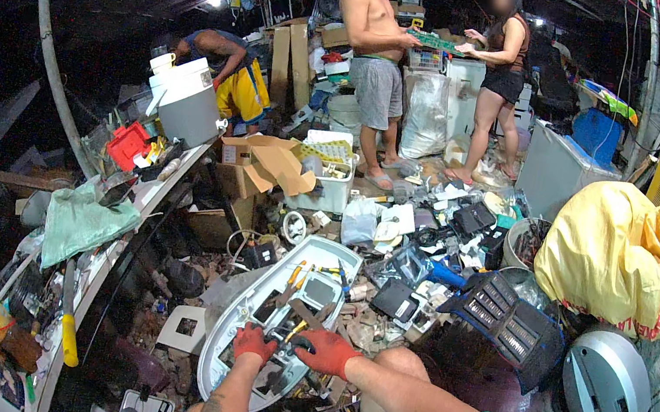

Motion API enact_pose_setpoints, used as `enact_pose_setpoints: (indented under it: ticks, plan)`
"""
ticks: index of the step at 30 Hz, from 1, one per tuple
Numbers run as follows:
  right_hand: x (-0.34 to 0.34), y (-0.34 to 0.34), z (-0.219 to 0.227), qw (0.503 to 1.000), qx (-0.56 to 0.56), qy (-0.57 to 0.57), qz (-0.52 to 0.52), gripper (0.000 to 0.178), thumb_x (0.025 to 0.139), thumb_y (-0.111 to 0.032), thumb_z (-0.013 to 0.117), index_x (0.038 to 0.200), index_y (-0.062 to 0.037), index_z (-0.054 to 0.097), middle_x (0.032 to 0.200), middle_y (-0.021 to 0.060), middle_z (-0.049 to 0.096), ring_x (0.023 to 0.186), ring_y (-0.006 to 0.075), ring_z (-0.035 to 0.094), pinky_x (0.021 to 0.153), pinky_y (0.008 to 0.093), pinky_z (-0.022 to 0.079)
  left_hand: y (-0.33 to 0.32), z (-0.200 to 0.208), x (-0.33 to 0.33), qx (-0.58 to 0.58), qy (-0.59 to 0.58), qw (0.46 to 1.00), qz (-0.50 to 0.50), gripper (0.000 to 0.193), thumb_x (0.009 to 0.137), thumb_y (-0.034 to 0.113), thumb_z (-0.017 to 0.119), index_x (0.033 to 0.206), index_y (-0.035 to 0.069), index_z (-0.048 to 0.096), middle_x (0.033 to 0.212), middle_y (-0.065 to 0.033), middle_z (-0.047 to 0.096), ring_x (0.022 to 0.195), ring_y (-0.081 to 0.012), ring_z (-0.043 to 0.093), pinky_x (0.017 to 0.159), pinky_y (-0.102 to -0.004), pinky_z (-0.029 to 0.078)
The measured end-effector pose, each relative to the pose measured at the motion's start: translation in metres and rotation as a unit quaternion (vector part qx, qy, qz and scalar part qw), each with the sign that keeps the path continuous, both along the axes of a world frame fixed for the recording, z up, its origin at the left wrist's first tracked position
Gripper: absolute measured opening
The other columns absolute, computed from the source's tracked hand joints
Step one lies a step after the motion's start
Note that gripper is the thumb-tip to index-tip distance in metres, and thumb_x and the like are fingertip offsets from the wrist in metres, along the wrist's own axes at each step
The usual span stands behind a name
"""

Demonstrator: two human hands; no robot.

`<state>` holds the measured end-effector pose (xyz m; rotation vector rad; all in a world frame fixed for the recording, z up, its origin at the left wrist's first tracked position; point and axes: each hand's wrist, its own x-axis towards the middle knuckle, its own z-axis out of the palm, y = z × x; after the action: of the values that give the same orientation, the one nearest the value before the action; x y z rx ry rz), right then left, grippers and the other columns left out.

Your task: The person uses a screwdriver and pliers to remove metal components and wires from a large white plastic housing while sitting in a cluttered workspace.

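In the head view, the pale oval shell [339, 254] lies in front of the person, among scattered scrap, and a yellow-handled tool [296, 274] rests inside it. The left hand [255, 343] and the right hand [329, 353], both in red gloves, are curled near each other over the shell's lower half, at a small dark part [284, 346]; I cannot tell which of the 2 pinches it. In my judgement, 1 hand should steady this part, and fingers should avoid the loose tool.
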<state>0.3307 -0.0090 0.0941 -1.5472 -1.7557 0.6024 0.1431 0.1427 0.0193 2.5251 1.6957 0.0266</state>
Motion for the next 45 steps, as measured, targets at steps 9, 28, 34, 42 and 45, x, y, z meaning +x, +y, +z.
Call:
enact_pose_setpoints:
  ticks: [9, 28, 34, 42, 45]
  plan:
    - [0.0, 0.002, 0.003, 1.0, -0.004, 0.019, 0.008, 0.036, 0.087, -0.036, 0.058, 0.109, -0.0073, 0.062, 0.104, 0.0201, 0.066, 0.101, 0.039, 0.062, 0.089, 0.0467, 0.049, 0.007, -0.002, -0.013, 0.012, 0.0, 1.0, -0.013, 0.059, 0.076, 0.046, 0.07, 0.12, 0.008, 0.062, 0.136, -0.0162, 0.05, 0.126, -0.0361, 0.045, 0.107, -0.0417, 0.038]
    - [0.008, 0.002, -0.007, 1.0, 0.015, 0.023, 0.005, 0.035, 0.087, -0.036, 0.056, 0.107, -0.0069, 0.063, 0.105, 0.0201, 0.066, 0.101, 0.039, 0.062, 0.089, 0.0472, 0.049, 0.01, -0.008, -0.009, -0.032, -0.011, 0.999, -0.007, 0.076, 0.075, 0.053, 0.07, 0.135, 0.01, 0.051, 0.145, -0.0156, 0.042, 0.136, -0.0328, 0.036, 0.114, -0.0415, 0.029]
    - [0.013, 0.005, -0.02, 1.0, 0.025, 0.007, 0.0, 0.039, 0.087, -0.037, 0.057, 0.112, -0.0073, 0.062, 0.108, 0.0199, 0.066, 0.103, 0.0386, 0.061, 0.091, 0.0465, 0.049, -0.001, -0.008, 0.002, -0.04, 0.005, 0.999, 0.022, 0.079, 0.076, 0.055, 0.069, 0.139, 0.012, 0.048, 0.152, -0.0138, 0.032, 0.142, -0.035, 0.028, 0.116, -0.0423, 0.025]
    - [0.006, 0.005, -0.015, 0.998, 0.059, 0.004, -0.008, 0.038, 0.088, -0.036, 0.057, 0.112, -0.008, 0.062, 0.106, 0.0196, 0.066, 0.102, 0.0383, 0.062, 0.09, 0.0465, 0.049, 0.009, -0.012, -0.008, -0.057, 0.028, 0.997, 0.043, 0.079, 0.077, 0.051, 0.07, 0.142, 0.013, 0.044, 0.154, -0.0134, 0.03, 0.142, -0.0368, 0.024, 0.115, -0.0467, 0.025]
    - [0.018, 0.002, -0.018, 1.0, 0.002, 0.008, 0.011, 0.035, 0.088, -0.035, 0.057, 0.109, -0.0087, 0.063, 0.103, 0.0191, 0.066, 0.1, 0.0383, 0.062, 0.088, 0.047, 0.049, -0.006, -0.005, 0.009, -0.084, -0.021, 0.995, 0.057, 0.077, 0.077, 0.049, 0.071, 0.141, 0.014, 0.047, 0.154, -0.0127, 0.029, 0.143, -0.0366, 0.023, 0.116, -0.0456, 0.025]
